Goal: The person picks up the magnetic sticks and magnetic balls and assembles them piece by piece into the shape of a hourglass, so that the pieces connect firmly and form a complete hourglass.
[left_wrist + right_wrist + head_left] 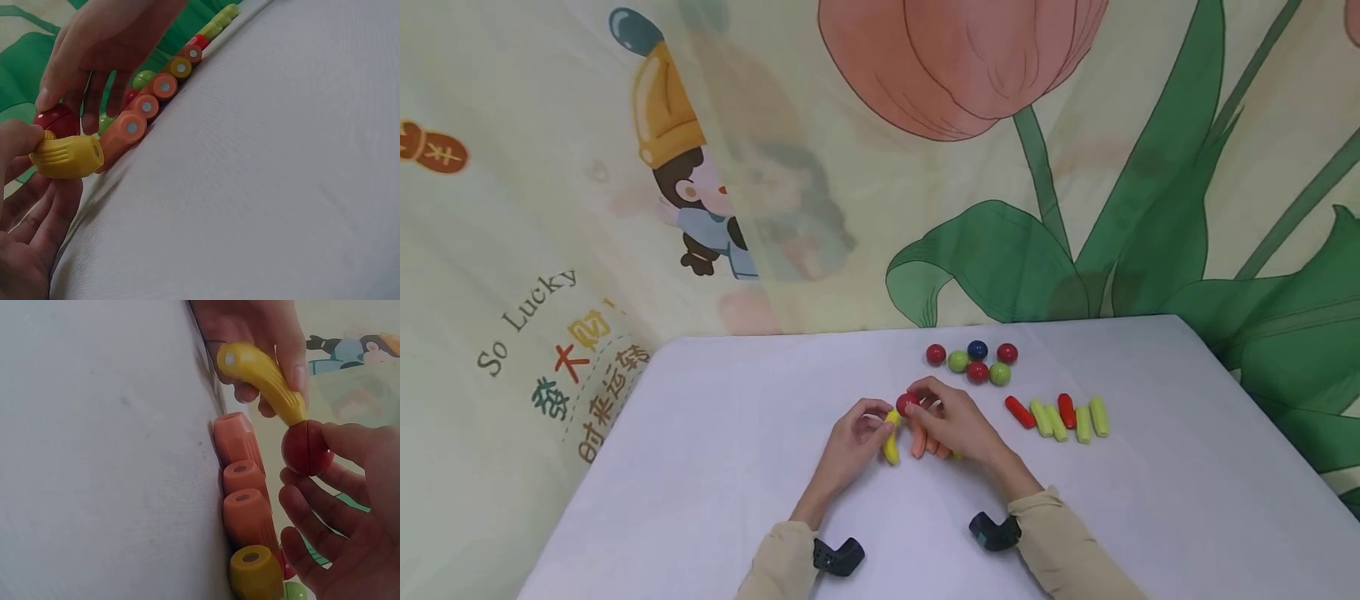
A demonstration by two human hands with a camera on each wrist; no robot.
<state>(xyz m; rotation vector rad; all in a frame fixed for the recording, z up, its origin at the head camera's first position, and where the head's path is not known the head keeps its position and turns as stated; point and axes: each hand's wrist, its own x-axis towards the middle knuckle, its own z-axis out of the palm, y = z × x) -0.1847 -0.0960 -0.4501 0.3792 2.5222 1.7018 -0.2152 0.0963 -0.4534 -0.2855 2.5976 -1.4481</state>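
Note:
My left hand (pixel 877 422) pinches a yellow ribbed stick (pixel 891 443) near its upper end, its lower end toward the white table (pixel 737 467). My right hand (pixel 917 398) pinches a red ball (pixel 907 403) between thumb and fingers, and the ball touches the stick's top end. The right wrist view shows the yellow stick (pixel 262 378) meeting the red ball (pixel 306 448). Three orange sticks (pixel 145 107) and a mustard one (pixel 253 572) lie side by side on the table under my right hand.
Several balls (pixel 977 363), red, green and blue, sit in a cluster behind my hands. To the right lies a row of red and yellow-green sticks (pixel 1060 417). A printed cloth (pixel 985 167) hangs behind the table. The table's right edge (pixel 1262 417) runs diagonally.

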